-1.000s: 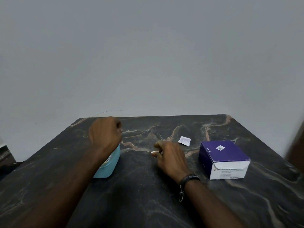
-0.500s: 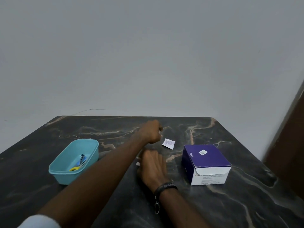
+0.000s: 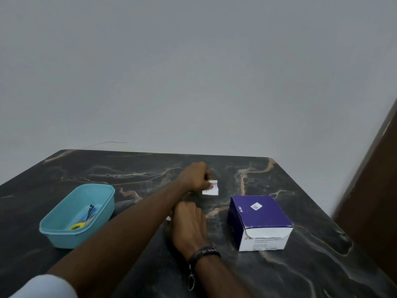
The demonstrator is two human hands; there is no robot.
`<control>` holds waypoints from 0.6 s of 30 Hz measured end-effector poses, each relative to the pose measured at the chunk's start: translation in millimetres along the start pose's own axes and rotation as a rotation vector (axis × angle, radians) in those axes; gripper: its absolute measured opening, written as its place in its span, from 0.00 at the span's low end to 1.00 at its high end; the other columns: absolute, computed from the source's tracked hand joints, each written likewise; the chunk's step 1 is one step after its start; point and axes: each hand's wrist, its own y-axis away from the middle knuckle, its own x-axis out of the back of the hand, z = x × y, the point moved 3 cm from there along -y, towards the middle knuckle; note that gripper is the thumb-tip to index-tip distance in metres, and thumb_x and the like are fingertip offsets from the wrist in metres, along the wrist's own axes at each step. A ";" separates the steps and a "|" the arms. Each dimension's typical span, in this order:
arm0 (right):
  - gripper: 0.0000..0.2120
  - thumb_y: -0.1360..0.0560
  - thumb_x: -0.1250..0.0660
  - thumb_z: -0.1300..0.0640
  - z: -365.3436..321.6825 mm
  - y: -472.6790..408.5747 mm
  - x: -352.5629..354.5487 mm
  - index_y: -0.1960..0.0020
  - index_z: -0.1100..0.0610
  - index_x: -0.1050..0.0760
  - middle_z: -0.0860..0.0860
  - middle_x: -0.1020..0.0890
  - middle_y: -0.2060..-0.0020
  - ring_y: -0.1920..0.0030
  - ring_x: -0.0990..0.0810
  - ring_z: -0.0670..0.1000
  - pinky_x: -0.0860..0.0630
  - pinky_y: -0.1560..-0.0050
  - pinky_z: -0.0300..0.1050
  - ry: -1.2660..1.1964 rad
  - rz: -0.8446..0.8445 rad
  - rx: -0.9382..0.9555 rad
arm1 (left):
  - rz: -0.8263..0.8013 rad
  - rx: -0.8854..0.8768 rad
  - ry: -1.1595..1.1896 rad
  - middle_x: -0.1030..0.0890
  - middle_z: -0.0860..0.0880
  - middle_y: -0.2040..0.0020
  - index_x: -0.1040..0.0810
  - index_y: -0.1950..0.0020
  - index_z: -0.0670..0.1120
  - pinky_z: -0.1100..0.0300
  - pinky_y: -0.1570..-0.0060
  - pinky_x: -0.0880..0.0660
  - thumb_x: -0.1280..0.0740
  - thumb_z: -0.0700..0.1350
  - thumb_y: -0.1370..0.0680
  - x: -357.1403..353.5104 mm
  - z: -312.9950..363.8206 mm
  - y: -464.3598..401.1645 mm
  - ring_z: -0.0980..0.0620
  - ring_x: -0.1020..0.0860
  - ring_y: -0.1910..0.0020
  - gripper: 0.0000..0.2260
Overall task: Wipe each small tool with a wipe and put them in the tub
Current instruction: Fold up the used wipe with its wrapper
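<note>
A light blue tub (image 3: 64, 229) stands on the left of the dark marble table (image 3: 311, 265); small tools (image 3: 87, 217) lie inside it, one with a yellow handle. My left hand (image 3: 195, 176) reaches across to the middle of the table and pinches a small white wipe packet (image 3: 211, 188) by its edge. My right hand (image 3: 189, 224) rests closer to me, fingers curled around a small white thing that barely shows at its left side; I cannot tell what it is.
A purple and white box of alcohol wipes (image 3: 261, 220) sits to the right of my hands. A grey wall rises behind the table, and a brown door or panel (image 3: 373, 201) stands at the far right.
My left hand left the tub, crossed over to the right and took hold of the white packet, lifting its edge. My right hand stayed nearly in place. The view shifted right.
</note>
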 end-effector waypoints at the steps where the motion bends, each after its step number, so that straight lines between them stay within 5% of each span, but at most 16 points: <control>1: 0.06 0.22 0.39 0.62 -0.9 0.1 -0.1 0.48 0.58 0.24 0.58 0.18 0.49 0.50 0.19 0.59 0.22 0.50 0.53 -0.004 0.010 0.011 | 0.085 -0.002 0.073 0.16 0.45 0.63 0.16 0.59 0.41 0.57 0.63 0.26 0.26 0.41 0.30 5.5 -3.7 5.9 0.51 0.21 0.65 0.04; 5: 0.05 0.24 0.37 0.61 -4.6 1.4 3.0 0.49 0.57 0.24 0.56 0.18 0.50 0.49 0.19 0.58 0.22 0.51 0.50 -0.026 0.032 0.048 | 0.388 0.221 0.553 0.18 0.42 0.67 0.18 0.56 0.37 0.59 0.70 0.23 0.27 0.37 0.28 20.2 -26.9 41.2 0.54 0.22 0.75 0.04; 9: 0.04 0.24 0.35 0.58 -3.1 -1.6 1.9 0.50 0.54 0.24 0.53 0.18 0.53 0.52 0.19 0.55 0.21 0.52 0.50 -0.077 0.111 0.023 | 0.576 0.379 0.899 0.17 0.42 0.64 0.20 0.51 0.36 0.61 0.69 0.20 0.30 0.33 0.25 27.9 -45.0 86.8 0.54 0.19 0.72 0.04; 18: 0.05 0.25 0.32 0.61 5.9 -6.0 9.8 0.54 0.52 0.21 0.47 0.17 0.60 0.59 0.20 0.45 0.20 0.57 0.46 -0.315 0.351 0.004 | 0.658 0.475 0.938 0.14 0.44 0.55 0.20 0.45 0.41 0.62 0.65 0.20 0.30 0.34 0.25 17.8 -54.2 144.2 0.51 0.15 0.62 0.09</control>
